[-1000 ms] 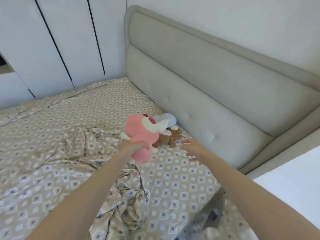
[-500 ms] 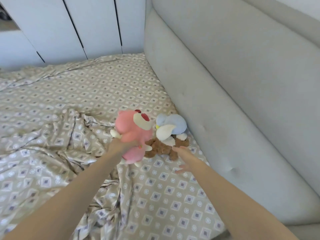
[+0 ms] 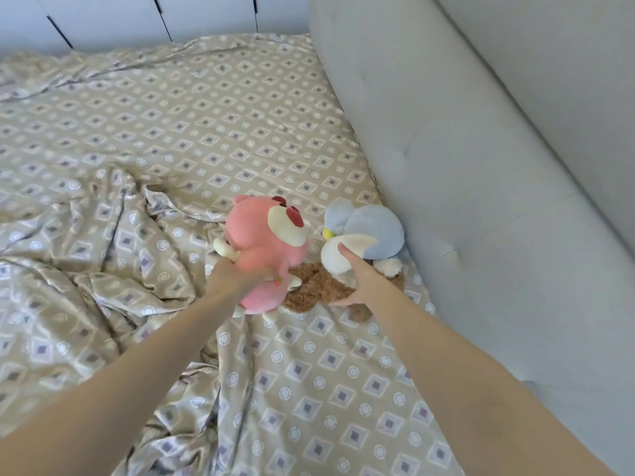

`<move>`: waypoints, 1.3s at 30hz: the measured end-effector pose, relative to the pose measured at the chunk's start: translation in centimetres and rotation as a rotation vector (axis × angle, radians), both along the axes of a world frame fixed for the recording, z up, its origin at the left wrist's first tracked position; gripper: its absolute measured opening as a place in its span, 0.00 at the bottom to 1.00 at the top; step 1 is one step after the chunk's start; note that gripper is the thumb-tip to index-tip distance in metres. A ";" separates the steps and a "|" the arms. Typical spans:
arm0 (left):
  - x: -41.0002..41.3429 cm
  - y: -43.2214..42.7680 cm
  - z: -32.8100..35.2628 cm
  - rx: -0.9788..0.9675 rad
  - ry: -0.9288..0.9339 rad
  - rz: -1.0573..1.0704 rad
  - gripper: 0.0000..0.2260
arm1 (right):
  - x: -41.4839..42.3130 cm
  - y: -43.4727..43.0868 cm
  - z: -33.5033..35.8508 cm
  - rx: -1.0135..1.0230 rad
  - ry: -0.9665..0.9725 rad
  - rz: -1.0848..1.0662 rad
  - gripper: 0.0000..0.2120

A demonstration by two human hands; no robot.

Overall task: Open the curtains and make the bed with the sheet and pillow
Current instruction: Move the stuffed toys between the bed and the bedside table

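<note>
Sheet (image 3: 206, 115), beige with diamonds, covers the bed (wrinkled toward 9 o'clock). Grey headboard (image 3: 481, 166) stands at 3 o'clock, white cupboard doors (image 3: 206, 12) at 12. Left hand (image 3: 237, 280) grips the pink plush toy (image 3: 264, 242); right hand (image 3: 360, 283), fingers spread, touches the blue plush toy (image 3: 374, 231).

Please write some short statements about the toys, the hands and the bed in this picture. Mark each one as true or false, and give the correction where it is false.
1. The left hand grips the pink toy. True.
2. The blue toy lies in the middle of the bed, far from the headboard. False: it lies right against the headboard.
3. The right hand touches the blue toy with a fingertip. True.
4. The sheet is smooth and flat everywhere. False: it is bunched in folds on the left side.
5. The brown toy lies partly under the blue toy. True.
</note>
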State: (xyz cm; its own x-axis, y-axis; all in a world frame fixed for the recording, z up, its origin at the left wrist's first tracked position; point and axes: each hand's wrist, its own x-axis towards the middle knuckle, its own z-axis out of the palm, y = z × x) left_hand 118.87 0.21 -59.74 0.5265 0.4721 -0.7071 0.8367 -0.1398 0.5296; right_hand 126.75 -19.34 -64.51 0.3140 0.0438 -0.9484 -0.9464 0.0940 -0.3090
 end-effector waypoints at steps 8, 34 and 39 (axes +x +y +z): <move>1.6 0.8 -2.2 0.002 0.009 -0.004 0.25 | 1.3 1.2 -5.6 -0.107 0.016 -0.207 0.34; -3.8 2.5 3.1 -0.009 -0.045 -0.042 0.25 | -3.2 1.0 -0.4 -0.379 -0.221 -0.270 0.13; -5.9 1.7 7.3 -0.029 -0.123 -0.069 0.26 | -5.6 -0.2 5.6 -0.511 -0.362 0.035 0.13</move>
State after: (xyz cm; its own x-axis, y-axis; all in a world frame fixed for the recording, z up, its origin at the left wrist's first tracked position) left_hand 112.94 1.91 -52.44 0.6404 0.4124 -0.6480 0.7542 -0.1777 0.6322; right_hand 121.15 -19.54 -58.95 0.6261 -0.3710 -0.6859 -0.7730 -0.1798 -0.6083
